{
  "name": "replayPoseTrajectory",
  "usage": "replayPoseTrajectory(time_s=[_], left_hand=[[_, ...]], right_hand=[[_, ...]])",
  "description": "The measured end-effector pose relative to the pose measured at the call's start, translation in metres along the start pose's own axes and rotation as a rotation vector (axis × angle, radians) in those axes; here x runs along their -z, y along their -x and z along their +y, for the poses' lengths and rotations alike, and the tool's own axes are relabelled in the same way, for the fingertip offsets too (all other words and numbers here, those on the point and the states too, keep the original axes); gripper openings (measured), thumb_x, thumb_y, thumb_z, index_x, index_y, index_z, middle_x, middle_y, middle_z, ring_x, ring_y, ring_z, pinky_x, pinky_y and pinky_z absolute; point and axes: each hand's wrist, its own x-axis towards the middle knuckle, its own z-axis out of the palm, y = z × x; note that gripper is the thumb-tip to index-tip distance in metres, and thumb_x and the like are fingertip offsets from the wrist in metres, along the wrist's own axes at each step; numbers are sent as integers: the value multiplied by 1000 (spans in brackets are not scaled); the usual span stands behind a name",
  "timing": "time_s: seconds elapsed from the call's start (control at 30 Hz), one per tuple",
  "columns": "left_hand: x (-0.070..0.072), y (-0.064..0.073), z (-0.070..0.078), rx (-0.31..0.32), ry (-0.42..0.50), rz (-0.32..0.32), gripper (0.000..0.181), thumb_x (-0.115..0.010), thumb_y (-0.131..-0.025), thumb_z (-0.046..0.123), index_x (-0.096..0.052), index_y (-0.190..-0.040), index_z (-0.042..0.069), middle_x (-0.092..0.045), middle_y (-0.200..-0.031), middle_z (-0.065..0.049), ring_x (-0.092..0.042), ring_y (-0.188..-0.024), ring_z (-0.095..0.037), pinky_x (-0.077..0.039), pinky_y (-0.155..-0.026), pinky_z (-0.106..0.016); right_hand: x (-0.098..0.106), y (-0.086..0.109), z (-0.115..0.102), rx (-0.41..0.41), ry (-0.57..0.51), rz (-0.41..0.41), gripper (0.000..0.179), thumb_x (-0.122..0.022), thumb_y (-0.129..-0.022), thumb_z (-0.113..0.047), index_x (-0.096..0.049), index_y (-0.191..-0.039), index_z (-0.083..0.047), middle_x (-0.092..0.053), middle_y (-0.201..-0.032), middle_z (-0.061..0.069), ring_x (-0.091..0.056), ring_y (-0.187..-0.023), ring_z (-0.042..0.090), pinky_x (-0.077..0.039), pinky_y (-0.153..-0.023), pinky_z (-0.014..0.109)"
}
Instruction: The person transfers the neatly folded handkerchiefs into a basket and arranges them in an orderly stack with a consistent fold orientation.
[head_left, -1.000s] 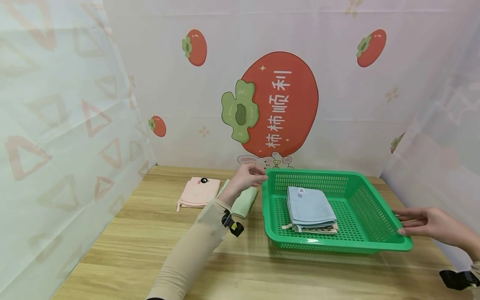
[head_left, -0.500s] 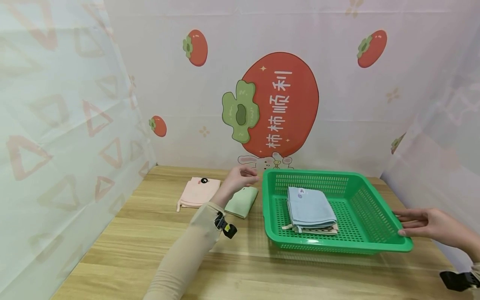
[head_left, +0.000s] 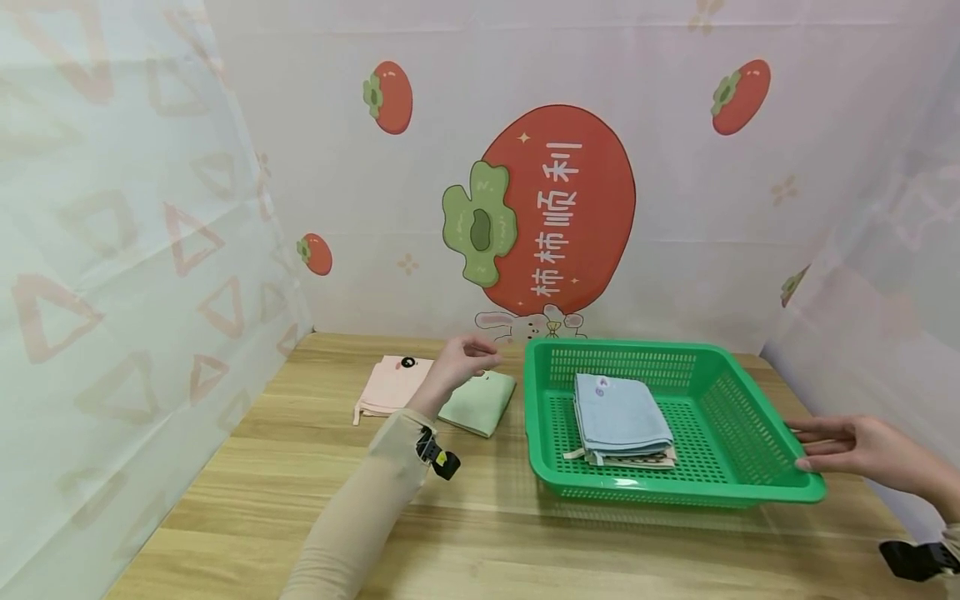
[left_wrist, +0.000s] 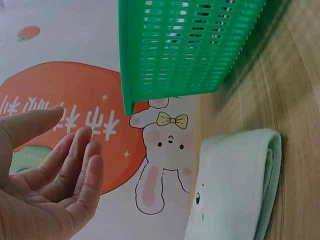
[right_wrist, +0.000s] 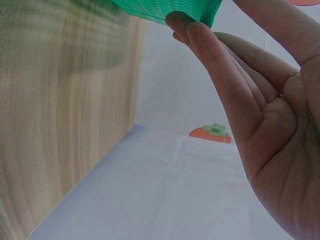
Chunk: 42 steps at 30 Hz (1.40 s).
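Note:
My left hand hovers over the folded pale green towel, fingers loosely bent and holding nothing; the left wrist view shows the thumb apart from the fingers. Beside that towel lies a folded pink towel with a dark round patch, partly covered by the left hand and wrist. On the right, my right hand pinches the right rim of a green plastic basket, thumb on top and fingers against its outside. Inside the basket lies a folded blue towel on top of a beige one.
The wooden table carries the basket on the right and the two loose towels to its left. Printed cloth walls stand at the back, left and right, close to the table's edges.
My left hand has moved left, away from the basket's left rim to above the green towel, uncovering more of it. The right hand and basket stay in place.

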Motion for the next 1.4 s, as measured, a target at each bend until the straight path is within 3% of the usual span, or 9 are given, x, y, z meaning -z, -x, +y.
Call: replayPoseTrajectory(time_s=[0.2, 0.4, 0.6, 0.73, 1.1, 1.4], left_hand=[[7, 1, -7, 7, 12, 16, 33, -69, -86, 18, -63, -113, 0, -67, -103, -11, -62, -99, -33, -52, -73, -29], [12, 2, -16, 17, 27, 50, 31, -72, -85, 18, -64, -109, 0, -66, -105, -11, -63, -94, -24, -54, -81, -37], [16, 2, -26, 42, 20, 99, 34, -75, -81, 21, -65, -107, 1, -67, -102, -10, -62, -87, -16, -54, -78, -31], [21, 1, -36, 40, 9, 121, 31, -74, -82, 18, -65, -107, 2, -67, -102, -9, -63, -90, -18, -53, -78, -31], [35, 6, -52, 52, 2, 169, 31, -71, -85, 16, -63, -110, 0, -65, -104, -11, -62, -94, -21, -50, -89, -45], [46, 7, -64, 67, -22, 205, 30, -72, -84, 18, -65, -110, 5, -66, -106, -9, -63, -95, -19, -53, -85, -40]], right_hand=[[1, -1, -1, 4, -16, -1, 51, -63, -89, -7, -44, -127, 22, -43, -109, -44, -62, -86, -9, -56, -65, 24], [0, 0, -1, -27, -9, 0, 53, -63, -90, -9, -43, -127, 22, -43, -109, -45, -62, -85, -10, -56, -65, 25], [0, 0, -1, -32, 10, 5, 54, -64, -89, -10, -43, -126, 23, -43, -109, -45, -62, -85, -10, -56, -65, 25], [-1, 0, 0, -30, 24, 13, 53, -64, -89, -10, -43, -126, 23, -42, -108, -45, -61, -85, -11, -56, -64, 24], [-1, 1, -1, -39, 28, 14, 54, -64, -89, -11, -43, -127, 22, -44, -109, -44, -62, -85, -10, -55, -64, 22], [-1, 1, 0, -24, 29, 21, 54, -64, -89, -10, -42, -126, 24, -46, -109, -43, -61, -85, -11, -55, -64, 22]])
